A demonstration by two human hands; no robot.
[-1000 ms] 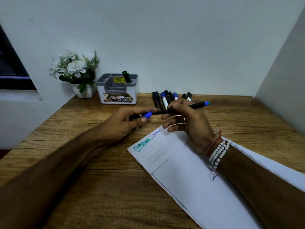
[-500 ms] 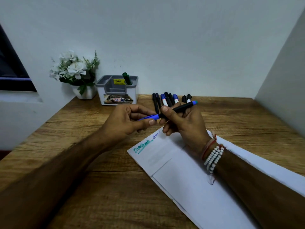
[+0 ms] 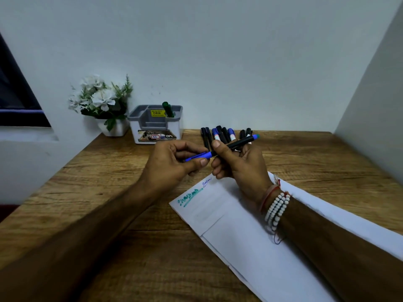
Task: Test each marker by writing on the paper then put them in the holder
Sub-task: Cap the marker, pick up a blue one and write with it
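Gripping the black marker (image 3: pixel 237 143) by its barrel in the right hand (image 3: pixel 239 168), pinching its blue cap (image 3: pixel 199 156) with the left hand (image 3: pixel 172 162), just above the paper (image 3: pixel 239 247) at its far corner. Seeing the holder (image 3: pixel 156 127) back-left of the paper, green marker (image 3: pixel 168 109) inside, spare markers (image 3: pixel 222 136) right behind the paper.

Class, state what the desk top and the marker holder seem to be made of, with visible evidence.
Desk top: wood or wood-look laminate, matt; brown grain streaks run across it. Marker holder: probably moulded plastic, smooth; uniform white walls, grey compartment insert.
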